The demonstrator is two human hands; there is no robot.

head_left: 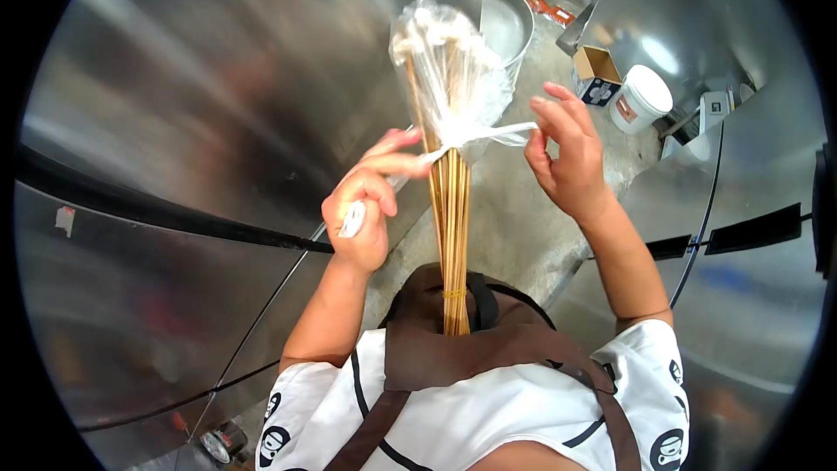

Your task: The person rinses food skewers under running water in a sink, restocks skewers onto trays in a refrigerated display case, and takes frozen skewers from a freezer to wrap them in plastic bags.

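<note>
A bundle of long bamboo skewers [452, 218] stands nearly upright before my chest, with a yellow band round its lower end. A clear plastic bag [449, 61] covers the top; pale, lumpy contents inside cannot be made out. White twisted plastic [458, 133] cinches the bag round the sticks. My right hand [567, 148] pinches one end of this plastic strip, drawn out to the right. On the other side, my left hand [366, 196] is closed round a crumpled white bit of plastic [352, 220], its upper fingers reaching to the knot beside the skewers.
Stainless steel fridge-like surfaces [218, 105] rise close on the left, with more steel doors [758, 296] on the right. Ahead on the floor are a large round metal pot [508, 22], an open cardboard box [598, 74] and a white bucket [641, 100].
</note>
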